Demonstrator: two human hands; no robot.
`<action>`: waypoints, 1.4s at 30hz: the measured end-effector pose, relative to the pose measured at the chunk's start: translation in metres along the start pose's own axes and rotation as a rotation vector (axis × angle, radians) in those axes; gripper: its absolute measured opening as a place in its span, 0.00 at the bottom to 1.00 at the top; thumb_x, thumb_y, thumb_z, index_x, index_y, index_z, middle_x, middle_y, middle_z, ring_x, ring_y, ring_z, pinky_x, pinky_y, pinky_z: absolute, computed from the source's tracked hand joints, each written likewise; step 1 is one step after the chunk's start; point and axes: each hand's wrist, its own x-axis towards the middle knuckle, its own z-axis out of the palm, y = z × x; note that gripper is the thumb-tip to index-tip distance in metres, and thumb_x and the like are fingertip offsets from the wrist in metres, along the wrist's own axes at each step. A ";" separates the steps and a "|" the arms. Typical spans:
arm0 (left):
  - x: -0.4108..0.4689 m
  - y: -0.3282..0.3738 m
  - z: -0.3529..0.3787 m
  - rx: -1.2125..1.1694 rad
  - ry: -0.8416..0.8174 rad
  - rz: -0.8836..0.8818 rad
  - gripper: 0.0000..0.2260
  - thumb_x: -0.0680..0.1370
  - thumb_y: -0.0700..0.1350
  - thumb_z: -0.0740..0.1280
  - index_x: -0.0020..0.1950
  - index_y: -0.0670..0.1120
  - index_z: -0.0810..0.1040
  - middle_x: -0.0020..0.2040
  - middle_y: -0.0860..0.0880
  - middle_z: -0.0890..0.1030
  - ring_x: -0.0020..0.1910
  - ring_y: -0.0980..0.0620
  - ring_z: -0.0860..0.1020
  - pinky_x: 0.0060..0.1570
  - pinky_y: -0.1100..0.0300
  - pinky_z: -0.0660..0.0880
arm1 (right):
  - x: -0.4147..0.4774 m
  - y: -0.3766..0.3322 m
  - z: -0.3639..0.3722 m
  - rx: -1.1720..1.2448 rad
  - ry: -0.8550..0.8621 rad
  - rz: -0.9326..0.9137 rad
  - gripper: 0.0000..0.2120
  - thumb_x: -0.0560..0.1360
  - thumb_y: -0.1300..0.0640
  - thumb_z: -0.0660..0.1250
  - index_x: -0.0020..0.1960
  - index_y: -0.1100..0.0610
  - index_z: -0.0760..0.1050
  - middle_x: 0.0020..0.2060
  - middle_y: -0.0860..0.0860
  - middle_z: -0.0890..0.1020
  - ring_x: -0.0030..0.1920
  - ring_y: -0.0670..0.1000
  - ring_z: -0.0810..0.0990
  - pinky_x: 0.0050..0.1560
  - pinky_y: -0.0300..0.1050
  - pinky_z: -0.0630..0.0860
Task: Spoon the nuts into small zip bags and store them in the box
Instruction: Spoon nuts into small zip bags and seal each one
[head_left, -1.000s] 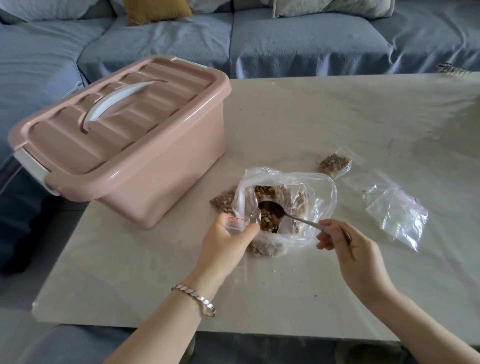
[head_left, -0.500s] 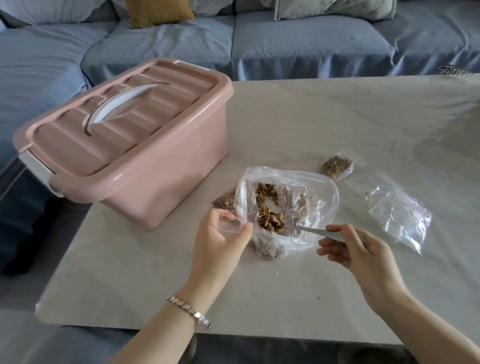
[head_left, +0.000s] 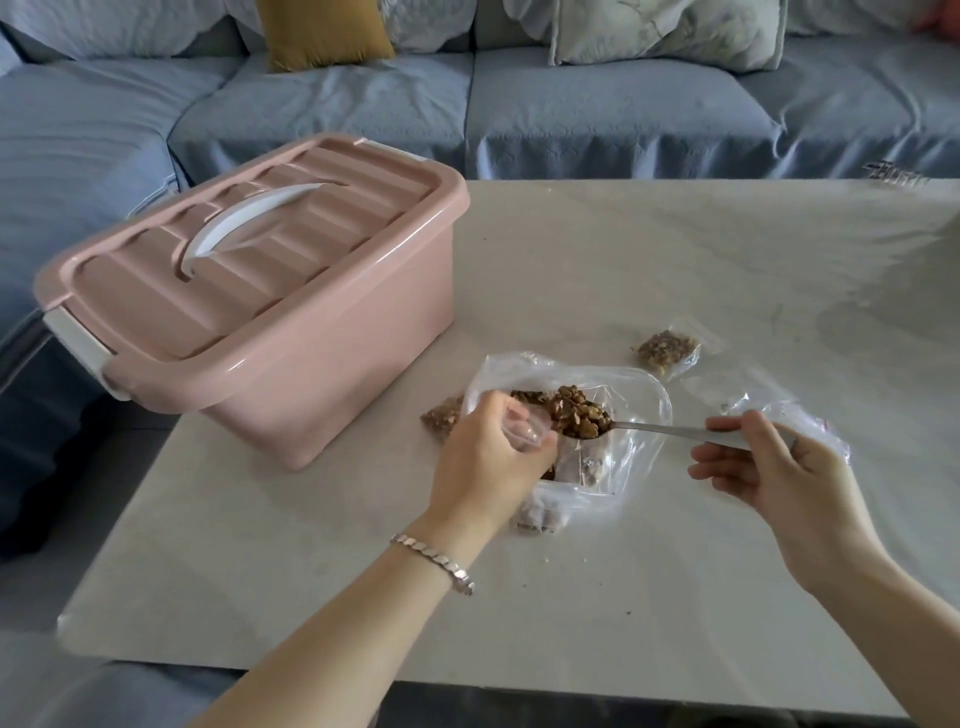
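Note:
A large clear bag of nuts (head_left: 631, 415) stands open at the table's middle. My right hand (head_left: 769, 467) pinches the handle of a metal spoon (head_left: 654, 429) heaped with nuts (head_left: 576, 415), held level above that bag. My left hand (head_left: 485, 460) grips a small clear zip bag (head_left: 524, 431), its mouth right beside the spoon's bowl. One filled small bag (head_left: 667, 351) lies behind the big bag, another (head_left: 441, 415) lies left of it, partly hidden by my left hand. The pink box (head_left: 291, 338) with a white handle stands shut at the left.
Several empty zip bags (head_left: 795, 415) lie in a loose pile at the right, partly behind my right hand. Nut crumbs dot the grey table (head_left: 675, 270) near its front edge. A blue sofa (head_left: 571, 114) with cushions runs behind and to the left.
The spoon has come up out of the big bag loaded with nuts and moved left to the small bag's mouth. My left hand has kept its hold on the small bag.

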 end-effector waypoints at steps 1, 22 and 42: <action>0.000 -0.006 0.001 0.018 -0.026 -0.008 0.09 0.74 0.52 0.68 0.49 0.50 0.73 0.44 0.57 0.78 0.41 0.64 0.76 0.35 0.71 0.72 | 0.001 -0.004 -0.002 -0.004 0.003 -0.008 0.14 0.81 0.58 0.55 0.42 0.59 0.76 0.25 0.51 0.81 0.26 0.46 0.80 0.29 0.32 0.76; 0.001 -0.015 0.004 0.262 -0.081 0.071 0.18 0.72 0.54 0.70 0.55 0.49 0.68 0.42 0.55 0.74 0.39 0.54 0.74 0.38 0.63 0.69 | 0.018 -0.053 0.030 -0.388 -0.244 -0.271 0.18 0.81 0.57 0.55 0.37 0.61 0.76 0.22 0.51 0.80 0.21 0.47 0.76 0.24 0.34 0.70; -0.028 -0.034 -0.017 -0.021 0.150 -0.109 0.09 0.72 0.54 0.68 0.44 0.52 0.71 0.41 0.53 0.77 0.39 0.57 0.76 0.35 0.65 0.70 | 0.006 -0.003 0.007 -0.416 -0.187 -0.624 0.12 0.79 0.55 0.59 0.42 0.43 0.76 0.34 0.42 0.82 0.33 0.44 0.81 0.37 0.27 0.73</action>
